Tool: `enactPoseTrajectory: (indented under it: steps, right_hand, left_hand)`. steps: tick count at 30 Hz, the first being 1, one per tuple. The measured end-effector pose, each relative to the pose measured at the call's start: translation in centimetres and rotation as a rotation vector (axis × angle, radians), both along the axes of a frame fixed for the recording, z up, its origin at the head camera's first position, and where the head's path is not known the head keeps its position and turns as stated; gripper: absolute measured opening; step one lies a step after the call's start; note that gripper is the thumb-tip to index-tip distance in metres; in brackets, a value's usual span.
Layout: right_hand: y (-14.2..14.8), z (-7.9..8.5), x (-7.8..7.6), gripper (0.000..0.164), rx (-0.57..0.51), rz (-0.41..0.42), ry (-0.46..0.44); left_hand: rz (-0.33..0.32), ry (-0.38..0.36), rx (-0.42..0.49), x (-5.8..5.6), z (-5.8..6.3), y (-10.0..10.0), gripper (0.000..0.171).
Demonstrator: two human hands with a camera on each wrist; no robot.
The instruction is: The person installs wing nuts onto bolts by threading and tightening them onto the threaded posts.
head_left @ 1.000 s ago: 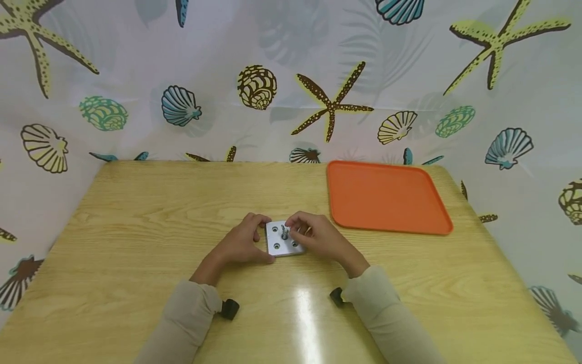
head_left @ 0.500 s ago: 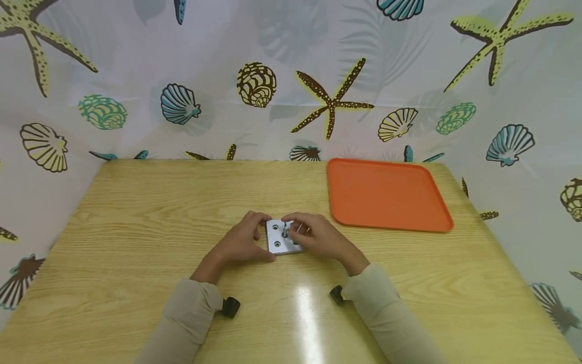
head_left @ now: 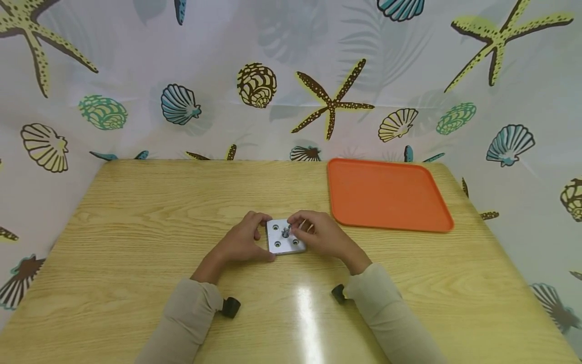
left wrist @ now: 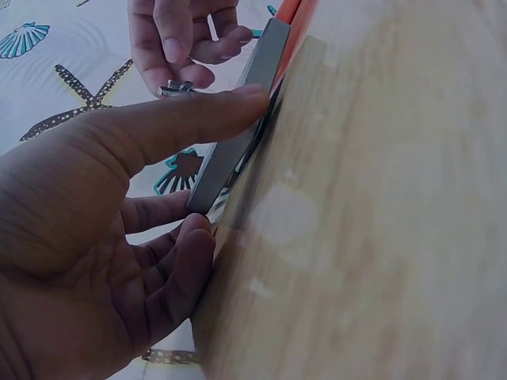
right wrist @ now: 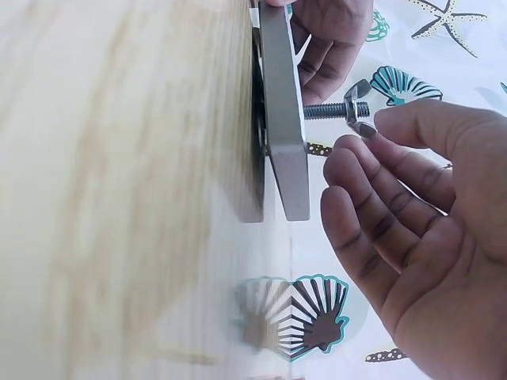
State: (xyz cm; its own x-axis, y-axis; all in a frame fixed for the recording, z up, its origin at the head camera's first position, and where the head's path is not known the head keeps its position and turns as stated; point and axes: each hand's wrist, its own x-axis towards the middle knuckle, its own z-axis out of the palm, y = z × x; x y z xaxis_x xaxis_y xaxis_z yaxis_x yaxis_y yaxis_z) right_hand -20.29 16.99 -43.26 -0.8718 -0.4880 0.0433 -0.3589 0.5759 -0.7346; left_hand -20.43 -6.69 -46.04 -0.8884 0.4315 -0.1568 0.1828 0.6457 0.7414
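Observation:
A square silver metal plate (head_left: 285, 247) with several countersunk holes lies on the wooden table in the head view. From its middle rises a threaded bolt (right wrist: 325, 111) carrying a wing nut (right wrist: 360, 119) near its end. My left hand (head_left: 245, 242) grips the plate's left side, thumb (left wrist: 230, 111) on the near edge and fingers around the far corner. At the wing nut, my right hand (head_left: 323, 235) has its thumb and index fingertips on one wing, the other fingers loosely curled below. The plate's far right corner is hidden behind the right hand.
An orange tray (head_left: 391, 197) lies at the table's back right. Behind the table (head_left: 159, 202) hangs a cloth (head_left: 209, 40) printed with shells and starfish. A dark wrist camera (head_left: 230, 307) sits below each sleeve cuff.
The right fingers have rolled around the wing nut and shifted slightly right, and its wings point a different way. The left hand and the plate keep their places.

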Motion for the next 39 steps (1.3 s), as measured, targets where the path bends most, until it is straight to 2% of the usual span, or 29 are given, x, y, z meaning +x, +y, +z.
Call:
enactPoseTrajectory:
  steps: [13, 24, 33, 39]
  right_hand:
    - [0.09, -0.13, -0.13, 0.006, -0.006, -0.011, -0.006]
    - [-0.02, -0.09, -0.09, 0.003, -0.022, 0.009, 0.022]
    - [-0.12, -0.18, -0.12, 0.026, -0.029, 0.036, -0.005]
    - [-0.26, -0.28, -0.07, 0.03, -0.004, 0.048, -0.024]
  left_hand:
    - [0.002, -0.005, 0.0, 0.04, 0.19, 0.02, 0.085]
    - [0.002, -0.008, 0.009, 0.04, 0.17, 0.0, 0.085]
    - [0.007, -0.003, -0.005, 0.04, 0.1, 0.06, 0.085]
    - [0.009, -0.002, -0.013, 0.0, -0.02, 0.17, 0.085]
